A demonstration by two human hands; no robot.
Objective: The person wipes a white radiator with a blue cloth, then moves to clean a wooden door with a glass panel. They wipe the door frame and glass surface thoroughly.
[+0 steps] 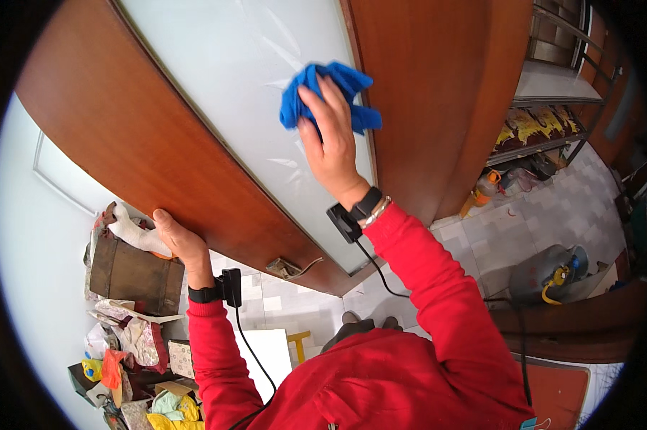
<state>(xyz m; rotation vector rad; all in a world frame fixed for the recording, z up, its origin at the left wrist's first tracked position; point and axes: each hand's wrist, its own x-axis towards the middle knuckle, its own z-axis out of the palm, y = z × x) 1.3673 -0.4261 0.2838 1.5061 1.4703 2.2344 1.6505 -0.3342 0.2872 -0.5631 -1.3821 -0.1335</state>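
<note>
A brown wooden door (pixel 425 80) with a long frosted glass panel (pixel 232 70) stands before me. In my right hand (pixel 328 134) is a crumpled blue cloth (pixel 296 102), pressed against the glass near the panel's right edge. My left hand (pixel 181 236) rests at the door's left edge with its thumb on the wood; its fingers are partly hidden behind the edge. A metal door handle (pixel 284 267) sits low on the door, to the right of my left hand. Pale leaf-like marks show on the glass around the cloth.
At the left stand a brown chest (pixel 135 274) and a heap of bags and cloths (pixel 140 344). A white-topped stool or table (pixel 261 349) is near my left arm. On the right are a metal rack (pixel 560 102), an orange-capped bottle (pixel 484 188) and a grey bucket (pixel 533 274) on the tiled floor.
</note>
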